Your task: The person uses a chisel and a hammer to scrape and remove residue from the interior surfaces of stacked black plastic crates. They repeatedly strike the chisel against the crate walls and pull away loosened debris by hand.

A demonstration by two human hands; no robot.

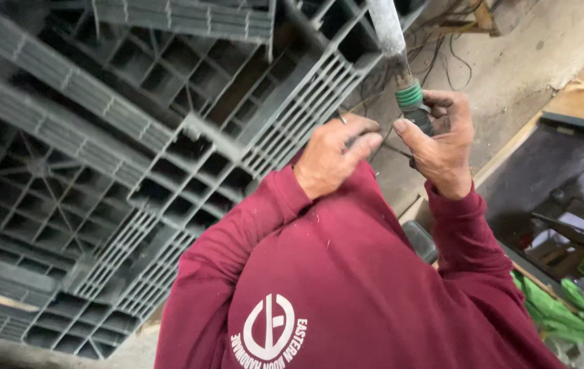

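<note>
Head view, looking down over a maroon sweatshirt (pixel 346 287) with a white round emblem on the chest.

Left hand (pixel 336 156): raised in front of the chest, fingers curled in, fingertips pinched on a small dark part at the lower end of the tool; what exactly they pinch is too small to tell.

Right hand (pixel 442 147): fingers wrapped closed round the dark handle (pixel 420 121) of the tool, thumb pressed on its near side.

Tool: dark grip with a green ribbed collar (pixel 409 94) just above the right hand; a pale grey shaft (pixel 387 27) runs up from the collar and out of the top edge.

Grey plastic pallets (pixel 101 171): stacked, leaning, open lattice faces filling the left half, just beside the left hand.

Concrete floor (pixel 510 75): upper right, with thin dark wires (pixel 452 55) lying on it beyond the hands.

Green cloth (pixel 558 314): crumpled at lower right, well apart from the hands.
</note>
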